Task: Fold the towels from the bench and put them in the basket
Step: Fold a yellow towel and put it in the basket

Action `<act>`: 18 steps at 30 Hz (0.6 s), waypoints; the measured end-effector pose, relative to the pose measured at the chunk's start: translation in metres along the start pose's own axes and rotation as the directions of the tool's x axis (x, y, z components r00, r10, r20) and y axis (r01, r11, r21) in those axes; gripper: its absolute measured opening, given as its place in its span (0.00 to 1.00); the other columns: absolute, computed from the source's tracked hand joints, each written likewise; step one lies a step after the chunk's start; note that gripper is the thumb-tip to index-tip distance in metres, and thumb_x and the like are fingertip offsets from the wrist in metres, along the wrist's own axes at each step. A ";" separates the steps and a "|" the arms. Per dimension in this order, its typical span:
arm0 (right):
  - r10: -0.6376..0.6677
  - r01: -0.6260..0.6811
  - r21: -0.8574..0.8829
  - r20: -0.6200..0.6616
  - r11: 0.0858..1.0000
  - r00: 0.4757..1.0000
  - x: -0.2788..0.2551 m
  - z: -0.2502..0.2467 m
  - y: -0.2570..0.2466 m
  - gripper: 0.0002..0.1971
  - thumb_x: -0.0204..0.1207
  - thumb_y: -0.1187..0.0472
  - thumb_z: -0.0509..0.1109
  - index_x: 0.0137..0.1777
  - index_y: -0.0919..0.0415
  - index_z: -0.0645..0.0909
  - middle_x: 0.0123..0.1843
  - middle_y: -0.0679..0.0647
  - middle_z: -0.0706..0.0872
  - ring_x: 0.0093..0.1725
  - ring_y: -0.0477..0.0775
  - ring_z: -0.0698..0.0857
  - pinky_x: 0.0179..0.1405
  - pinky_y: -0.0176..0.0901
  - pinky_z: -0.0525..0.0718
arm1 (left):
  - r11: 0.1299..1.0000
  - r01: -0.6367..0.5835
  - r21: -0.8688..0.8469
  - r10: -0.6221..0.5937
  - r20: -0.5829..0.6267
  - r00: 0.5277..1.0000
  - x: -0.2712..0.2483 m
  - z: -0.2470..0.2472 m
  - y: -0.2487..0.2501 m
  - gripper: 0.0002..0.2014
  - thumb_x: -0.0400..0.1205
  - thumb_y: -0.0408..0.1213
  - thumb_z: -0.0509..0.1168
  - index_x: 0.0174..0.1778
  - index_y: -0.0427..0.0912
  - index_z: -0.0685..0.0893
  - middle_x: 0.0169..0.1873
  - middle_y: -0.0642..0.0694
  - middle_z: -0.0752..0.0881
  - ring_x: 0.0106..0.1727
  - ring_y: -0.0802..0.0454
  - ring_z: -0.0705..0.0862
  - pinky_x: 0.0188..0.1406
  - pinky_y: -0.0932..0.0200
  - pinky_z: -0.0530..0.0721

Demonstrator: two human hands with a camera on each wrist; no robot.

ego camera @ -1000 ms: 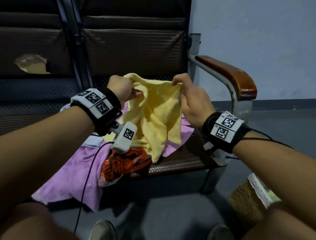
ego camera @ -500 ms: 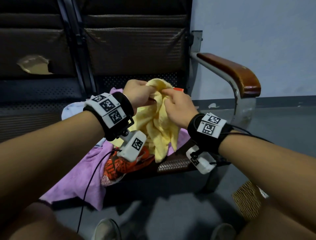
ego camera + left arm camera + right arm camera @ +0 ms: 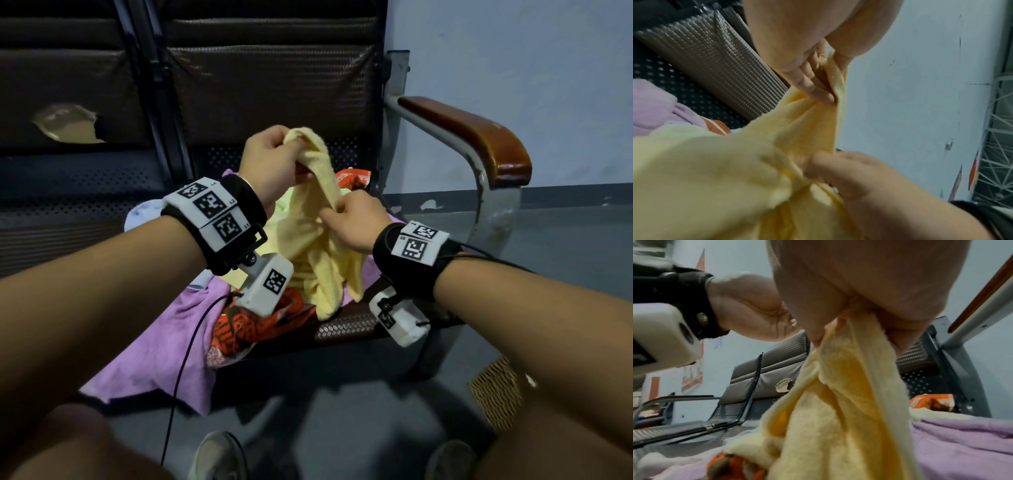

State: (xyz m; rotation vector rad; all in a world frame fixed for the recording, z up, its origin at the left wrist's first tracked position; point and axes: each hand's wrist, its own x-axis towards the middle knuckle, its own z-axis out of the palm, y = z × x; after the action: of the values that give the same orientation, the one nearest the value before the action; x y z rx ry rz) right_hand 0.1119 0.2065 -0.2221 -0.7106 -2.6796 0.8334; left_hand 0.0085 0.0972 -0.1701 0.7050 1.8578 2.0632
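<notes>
A yellow towel (image 3: 318,246) hangs bunched over the bench seat, held by both hands. My left hand (image 3: 274,161) grips its top end, raised above the seat. My right hand (image 3: 349,216) pinches the towel's edge lower down and to the right. The left wrist view shows the left fingers (image 3: 813,84) clamped on the yellow towel (image 3: 735,162), with the right hand (image 3: 849,175) below. In the right wrist view the yellow towel (image 3: 838,402) drops from my right hand's fingers (image 3: 898,337). The woven basket (image 3: 496,394) stands on the floor at lower right, mostly hidden by my right forearm.
A purple towel (image 3: 154,349) drapes over the seat's front edge, with an orange patterned towel (image 3: 246,325) and a pale towel (image 3: 140,216) beside it. The bench's wooden armrest (image 3: 472,137) rises at right. Grey floor and my shoes (image 3: 219,459) lie below.
My hands came together from holding the towel spread wide. The left hand then rose with the top end while the right slid down along the edge. The towel now hangs bunched.
</notes>
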 end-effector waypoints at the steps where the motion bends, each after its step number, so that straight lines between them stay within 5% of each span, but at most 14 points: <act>1: 0.029 -0.029 -0.020 0.030 0.999 0.999 0.001 -0.003 0.004 0.23 0.80 0.45 0.66 0.27 0.56 0.73 0.28 0.53 0.78 0.35 0.58 0.81 0.31 0.45 0.72 | 1.000 -0.012 -0.012 0.012 -0.023 1.000 0.002 -0.003 -0.001 0.10 0.85 0.29 0.63 0.38 0.41 0.82 0.35 0.41 0.87 0.36 0.48 0.90 0.34 0.56 0.89; 5: 0.148 -0.126 -0.301 0.052 0.945 0.988 0.006 -0.016 0.013 0.22 0.74 0.37 0.65 0.37 0.57 0.80 0.36 0.54 0.84 0.37 0.57 0.85 0.30 0.44 0.75 | 0.999 -0.033 0.022 0.035 -0.083 0.996 0.007 -0.012 -0.012 0.11 0.87 0.32 0.59 0.38 0.42 0.79 0.39 0.39 0.88 0.40 0.46 0.92 0.36 0.55 0.90; 8: 0.179 -0.142 -0.437 0.044 0.888 0.983 0.009 -0.030 0.017 0.16 0.71 0.44 0.64 0.36 0.58 0.78 0.35 0.54 0.82 0.32 0.56 0.83 0.26 0.40 0.71 | 0.999 -0.012 0.050 0.020 -0.154 0.988 0.017 -0.019 -0.019 0.11 0.89 0.38 0.58 0.41 0.45 0.78 0.42 0.41 0.87 0.47 0.41 0.91 0.38 0.54 0.90; 10: 0.200 -0.186 -0.362 0.002 0.913 0.980 0.012 -0.039 0.024 0.11 0.70 0.52 0.63 0.35 0.60 0.78 0.34 0.56 0.81 0.32 0.59 0.83 0.27 0.39 0.71 | 0.997 -0.005 0.075 0.018 -0.173 0.985 0.022 -0.028 -0.021 0.10 0.87 0.40 0.65 0.39 0.45 0.77 0.43 0.41 0.86 0.50 0.40 0.90 0.40 0.52 0.90; 14: 0.078 -0.105 -0.111 -0.223 0.988 0.972 0.013 -0.050 0.039 0.16 0.78 0.63 0.60 0.28 0.60 0.73 0.27 0.55 0.75 0.38 0.65 0.78 0.37 0.43 0.68 | 0.986 0.000 0.165 0.022 -0.134 0.991 0.022 -0.046 -0.027 0.19 0.72 0.34 0.82 0.32 0.44 0.75 0.33 0.44 0.84 0.37 0.47 0.89 0.36 0.56 0.88; 18: -0.058 0.059 -0.008 -0.328 0.998 0.943 0.011 -0.052 0.038 0.11 0.83 0.65 0.57 0.41 0.55 0.76 0.39 0.53 0.79 0.42 0.56 0.76 0.40 0.41 0.65 | 0.954 0.021 0.298 0.013 -0.111 0.994 0.025 -0.056 -0.028 0.21 0.66 0.33 0.86 0.34 0.44 0.75 0.32 0.44 0.86 0.36 0.48 0.91 0.37 0.54 0.90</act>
State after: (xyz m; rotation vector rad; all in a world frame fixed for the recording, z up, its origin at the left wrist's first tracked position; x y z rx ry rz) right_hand 0.1357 0.2635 -0.2016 -0.6966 -2.3884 0.6378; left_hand -0.0453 0.0658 -0.1969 0.6652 2.2636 1.8716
